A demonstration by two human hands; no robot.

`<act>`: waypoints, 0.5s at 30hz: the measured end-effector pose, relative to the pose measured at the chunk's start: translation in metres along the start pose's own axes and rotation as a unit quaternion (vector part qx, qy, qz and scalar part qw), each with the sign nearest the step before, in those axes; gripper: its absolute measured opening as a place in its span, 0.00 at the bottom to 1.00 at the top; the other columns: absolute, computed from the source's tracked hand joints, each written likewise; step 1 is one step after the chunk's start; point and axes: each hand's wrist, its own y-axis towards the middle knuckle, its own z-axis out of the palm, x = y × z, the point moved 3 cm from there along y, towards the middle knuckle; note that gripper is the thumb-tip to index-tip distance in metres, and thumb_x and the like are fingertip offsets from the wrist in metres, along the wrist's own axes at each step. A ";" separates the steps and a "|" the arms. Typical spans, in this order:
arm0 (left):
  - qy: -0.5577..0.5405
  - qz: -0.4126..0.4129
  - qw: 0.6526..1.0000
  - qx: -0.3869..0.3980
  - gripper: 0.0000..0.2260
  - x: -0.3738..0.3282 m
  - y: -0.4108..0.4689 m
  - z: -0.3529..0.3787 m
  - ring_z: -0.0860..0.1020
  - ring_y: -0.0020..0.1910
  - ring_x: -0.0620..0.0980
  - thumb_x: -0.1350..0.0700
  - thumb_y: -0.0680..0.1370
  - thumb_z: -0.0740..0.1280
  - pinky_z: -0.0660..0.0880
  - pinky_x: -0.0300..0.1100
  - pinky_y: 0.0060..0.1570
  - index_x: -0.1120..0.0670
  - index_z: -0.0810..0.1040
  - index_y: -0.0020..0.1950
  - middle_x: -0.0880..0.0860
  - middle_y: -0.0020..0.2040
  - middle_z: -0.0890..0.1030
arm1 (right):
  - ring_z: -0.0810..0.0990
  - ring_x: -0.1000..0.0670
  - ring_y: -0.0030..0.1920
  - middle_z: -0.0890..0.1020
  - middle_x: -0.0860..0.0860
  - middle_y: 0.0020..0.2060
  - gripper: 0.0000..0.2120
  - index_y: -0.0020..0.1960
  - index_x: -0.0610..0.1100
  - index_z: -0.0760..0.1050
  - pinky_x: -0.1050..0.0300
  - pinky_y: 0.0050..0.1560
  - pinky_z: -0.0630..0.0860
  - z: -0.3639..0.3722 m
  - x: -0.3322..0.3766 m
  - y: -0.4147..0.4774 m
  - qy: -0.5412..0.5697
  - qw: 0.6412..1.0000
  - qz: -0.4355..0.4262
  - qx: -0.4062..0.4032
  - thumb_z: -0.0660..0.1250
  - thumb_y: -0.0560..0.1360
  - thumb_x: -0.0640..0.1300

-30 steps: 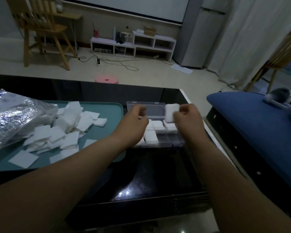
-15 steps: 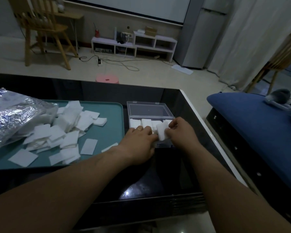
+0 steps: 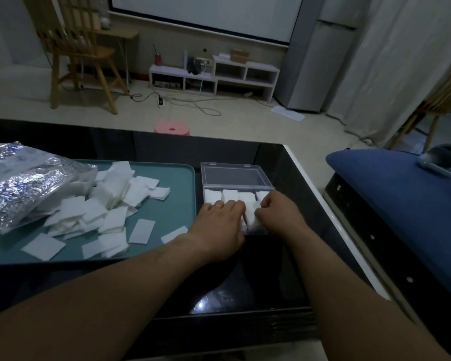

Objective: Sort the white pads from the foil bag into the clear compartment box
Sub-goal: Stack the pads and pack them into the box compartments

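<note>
While both of our arms reach forward over the black desk [image 3: 245, 282], our hands meet at the near half of the clear compartment box [image 3: 261, 231]. Our left hand [image 3: 216, 230] lies palm down over the near-left compartments, fingers bent and close together, a gold ring [image 3: 219, 204] on one finger; its fingertips press against a stack of white pads [image 3: 251, 214] standing in a near compartment. Our right hand [image 3: 279, 212] curls in from the other side, its fingers closed on the same stack, so the pads are pinched between the two hands. We cannot tell exactly which compartment the stack sits in, since the hands cover the dividers.

Further back in the box, a row of compartments already holds white pads [image 3: 229, 195], and the clear lid [image 3: 233, 175] lies open behind them.

Just left of the box sits a teal tray [image 3: 177, 204]. On it lies a loose heap of white pads [image 3: 110, 204], spilling from the mouth of a crumpled foil bag [image 3: 24, 188] at the tray's left end.
</note>
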 end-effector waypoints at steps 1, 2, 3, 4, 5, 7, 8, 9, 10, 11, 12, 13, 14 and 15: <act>-0.001 -0.003 1.000 -0.001 0.15 0.000 0.001 0.000 0.74 0.59 0.57 0.48 0.79 0.61 0.65 0.53 0.59 0.50 0.67 0.63 0.52 0.61 0.75 | 0.81 0.45 0.46 0.80 0.50 0.42 0.04 0.47 0.46 0.75 0.41 0.56 0.81 0.000 0.001 0.001 -0.010 1.000 -0.001 0.004 0.69 0.74 0.43; -0.003 -0.003 1.000 0.001 0.16 0.001 0.001 0.001 0.74 0.60 0.57 0.47 0.79 0.61 0.65 0.53 0.60 0.49 0.67 0.65 0.52 0.62 0.75 | 0.82 0.44 0.45 0.80 0.49 0.40 0.03 0.46 0.45 0.76 0.41 0.56 0.81 0.001 0.000 0.002 -0.020 1.000 -0.003 0.008 0.69 0.74 0.43; -0.003 -0.001 1.000 0.002 0.18 0.001 0.001 0.001 0.74 0.62 0.57 0.47 0.79 0.61 0.65 0.53 0.62 0.49 0.67 0.67 0.52 0.63 0.75 | 0.82 0.43 0.45 0.80 0.48 0.39 0.03 0.45 0.43 0.77 0.40 0.56 0.81 0.002 0.001 0.003 -0.035 0.999 -0.006 0.012 0.69 0.75 0.43; -0.001 0.002 1.000 0.005 0.19 0.001 0.002 0.002 0.73 0.63 0.56 0.46 0.79 0.61 0.65 0.54 0.63 0.48 0.66 0.70 0.52 0.65 0.74 | 0.82 0.43 0.45 0.81 0.47 0.39 0.04 0.45 0.43 0.78 0.40 0.56 0.81 0.004 0.001 0.004 -0.052 0.999 -0.009 0.016 0.68 0.75 0.43; 0.003 0.004 1.000 0.009 0.20 0.000 0.002 0.003 0.73 0.64 0.56 0.45 0.80 0.61 0.65 0.54 0.64 0.47 0.66 0.71 0.52 0.66 0.74 | 0.83 0.44 0.46 0.82 0.47 0.41 0.04 0.47 0.44 0.79 0.41 0.57 0.81 0.006 0.001 0.003 -0.069 0.997 -0.009 0.015 0.68 0.76 0.44; 0.012 0.007 1.000 0.010 0.21 0.000 0.003 0.003 0.72 0.65 0.57 0.45 0.80 0.60 0.65 0.55 0.64 0.46 0.66 0.72 0.53 0.66 0.73 | 0.82 0.45 0.49 0.82 0.48 0.46 0.06 0.53 0.45 0.77 0.43 0.57 0.81 0.007 0.001 0.002 -0.085 0.996 -0.013 -0.005 0.67 0.77 0.45; 0.015 0.009 1.000 0.005 0.20 0.001 0.002 0.003 0.72 0.65 0.57 0.45 0.80 0.60 0.66 0.55 0.64 0.46 0.67 0.72 0.53 0.66 0.73 | 0.82 0.45 0.50 0.82 0.48 0.48 0.08 0.55 0.46 0.75 0.43 0.57 0.81 0.006 0.001 0.001 -0.082 0.996 -0.016 -0.017 0.67 0.77 0.44; 0.018 0.016 1.000 -0.004 0.20 0.000 0.001 0.002 0.71 0.66 0.57 0.45 0.80 0.60 0.66 0.55 0.65 0.47 0.68 0.71 0.53 0.66 0.73 | 0.82 0.46 0.50 0.81 0.49 0.48 0.09 0.56 0.47 0.74 0.44 0.57 0.81 0.005 0.000 0.000 -0.077 0.996 -0.020 -0.026 0.68 0.77 0.43; 0.021 0.028 0.999 -0.014 0.21 0.000 0.000 0.002 0.70 0.67 0.56 0.44 0.79 0.60 0.66 0.55 0.66 0.48 0.69 0.71 0.53 0.68 0.72 | 0.82 0.46 0.50 0.81 0.50 0.48 0.08 0.56 0.48 0.74 0.44 0.56 0.82 0.004 -0.001 -0.001 -0.078 0.996 -0.029 -0.032 0.68 0.78 0.43; 0.025 0.043 0.999 -0.017 0.22 -0.001 -0.001 0.003 0.69 0.69 0.56 0.44 0.79 0.60 0.65 0.55 0.68 0.48 0.70 0.71 0.52 0.71 0.71 | 0.82 0.47 0.50 0.82 0.50 0.48 0.06 0.54 0.49 0.75 0.44 0.55 0.82 0.003 -0.002 -0.001 -0.088 0.995 -0.039 -0.033 0.67 0.78 0.43; 0.026 0.058 0.998 -0.012 0.23 -0.002 -0.002 0.005 0.68 0.71 0.55 0.43 0.78 0.60 0.64 0.56 0.70 0.48 0.70 0.72 0.52 0.73 0.70 | 0.82 0.47 0.50 0.82 0.50 0.48 0.04 0.52 0.49 0.77 0.44 0.55 0.82 0.004 -0.002 -0.001 -0.102 0.993 -0.048 -0.030 0.67 0.78 0.44; 0.027 0.069 0.997 -0.002 0.24 -0.003 -0.002 0.006 0.67 0.73 0.55 0.43 0.78 0.60 0.63 0.56 0.71 0.48 0.70 0.72 0.51 0.74 0.70 | 0.81 0.47 0.50 0.83 0.50 0.48 0.03 0.51 0.50 0.78 0.44 0.55 0.82 0.005 -0.001 -0.002 -0.116 0.991 -0.054 -0.026 0.66 0.78 0.45; 0.028 0.074 0.997 0.008 0.24 -0.003 -0.002 0.008 0.67 0.73 0.55 0.42 0.78 0.60 0.63 0.57 0.72 0.48 0.70 0.73 0.51 0.74 0.70 | 0.81 0.47 0.50 0.83 0.50 0.47 0.04 0.50 0.50 0.79 0.44 0.55 0.82 0.006 -0.001 -0.002 -0.125 0.990 -0.059 -0.023 0.65 0.78 0.46; 0.028 0.073 0.997 0.017 0.24 -0.003 -0.002 0.010 0.68 0.72 0.55 0.42 0.78 0.59 0.62 0.57 0.72 0.48 0.70 0.73 0.50 0.73 0.71 | 0.81 0.48 0.49 0.83 0.51 0.46 0.05 0.49 0.51 0.80 0.44 0.55 0.82 0.006 0.000 -0.003 -0.131 0.989 -0.061 -0.021 0.65 0.78 0.47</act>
